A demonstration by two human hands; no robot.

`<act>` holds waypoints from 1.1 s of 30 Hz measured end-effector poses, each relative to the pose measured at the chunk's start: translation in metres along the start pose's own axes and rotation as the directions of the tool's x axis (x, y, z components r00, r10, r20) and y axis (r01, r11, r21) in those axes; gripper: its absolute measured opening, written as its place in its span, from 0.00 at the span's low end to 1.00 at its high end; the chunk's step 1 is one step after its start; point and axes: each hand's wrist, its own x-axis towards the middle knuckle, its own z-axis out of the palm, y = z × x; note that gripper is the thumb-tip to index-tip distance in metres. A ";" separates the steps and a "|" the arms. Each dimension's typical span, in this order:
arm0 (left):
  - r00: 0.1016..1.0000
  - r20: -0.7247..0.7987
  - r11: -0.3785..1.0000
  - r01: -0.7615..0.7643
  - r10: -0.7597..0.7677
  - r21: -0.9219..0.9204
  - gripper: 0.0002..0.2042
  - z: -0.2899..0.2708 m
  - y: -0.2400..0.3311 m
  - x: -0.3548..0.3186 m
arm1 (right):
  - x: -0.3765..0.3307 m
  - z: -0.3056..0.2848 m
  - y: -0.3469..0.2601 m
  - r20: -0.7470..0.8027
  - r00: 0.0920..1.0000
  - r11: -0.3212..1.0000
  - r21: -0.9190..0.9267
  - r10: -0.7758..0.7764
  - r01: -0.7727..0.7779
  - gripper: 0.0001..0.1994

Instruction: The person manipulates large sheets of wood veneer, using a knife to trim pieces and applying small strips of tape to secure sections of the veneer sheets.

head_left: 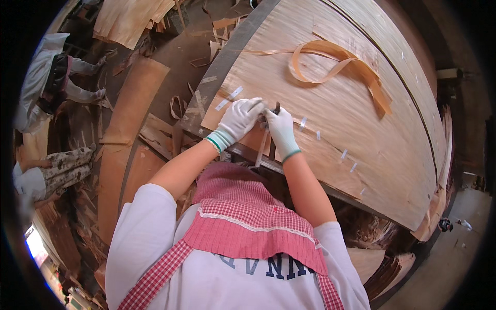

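Observation:
My left hand (238, 123), in a white knit glove with a green cuff, is closed at the near edge of a wood veneer sheet (330, 129). Its fingertips meet those of my right hand (281, 130), gloved alike. A dark tool (276, 108) pokes out of the top of my right fist; its kind is hidden by the fingers. Below and between the hands hangs a narrow whitish strip (262, 147), like tape. What the left fingers pinch does not show. Short pieces of pale tape (303, 123) stick along the sheet's near edge.
A curled strip of veneer (330, 57) lies on the sheet. Veneer scraps and long offcuts (132, 103) cover the floor at left, where two other people (59, 85) are partly visible. More broken veneer (392, 274) lies beneath the table at lower right.

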 end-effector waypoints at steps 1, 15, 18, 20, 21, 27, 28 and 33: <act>0.999 -0.002 0.996 -0.046 0.046 0.079 0.25 0.004 -0.002 -0.001 | 0.006 0.002 0.009 -0.075 0.993 0.951 -0.301 -0.090 0.063 0.14; 0.952 -0.160 0.958 0.235 -0.261 -0.165 0.09 -0.039 0.010 0.017 | -0.070 -0.122 -0.059 0.119 0.960 0.667 -0.697 -0.255 0.264 0.07; 0.776 -0.150 0.791 0.601 -0.612 -0.117 0.14 -0.089 -0.018 -0.029 | -0.143 -0.168 -0.058 0.329 0.942 0.533 -0.787 -0.063 0.310 0.03; 0.668 -0.058 0.668 0.729 -0.742 -0.149 0.19 -0.102 -0.025 -0.067 | -0.193 -0.151 -0.074 0.423 0.869 0.734 -0.670 0.255 0.111 0.04; 0.568 0.076 0.542 0.811 -0.819 -0.222 0.21 -0.108 -0.018 -0.070 | -0.209 -0.143 -0.066 0.461 0.796 0.723 -0.689 0.393 0.042 0.06; 0.618 0.108 0.533 0.743 -0.779 -0.405 0.12 -0.095 -0.017 -0.080 | -0.228 -0.147 0.054 0.571 0.750 0.805 -0.587 0.335 0.088 0.12; 0.651 0.053 0.586 0.714 -0.758 -0.384 0.12 -0.097 -0.016 -0.078 | -0.227 -0.144 0.055 0.559 0.765 0.716 -0.671 0.319 0.192 0.12; 0.631 0.080 0.515 0.693 -0.771 -0.504 0.10 -0.116 0.005 -0.049 | -0.217 -0.124 -0.012 0.566 0.803 0.371 -0.797 0.187 0.476 0.15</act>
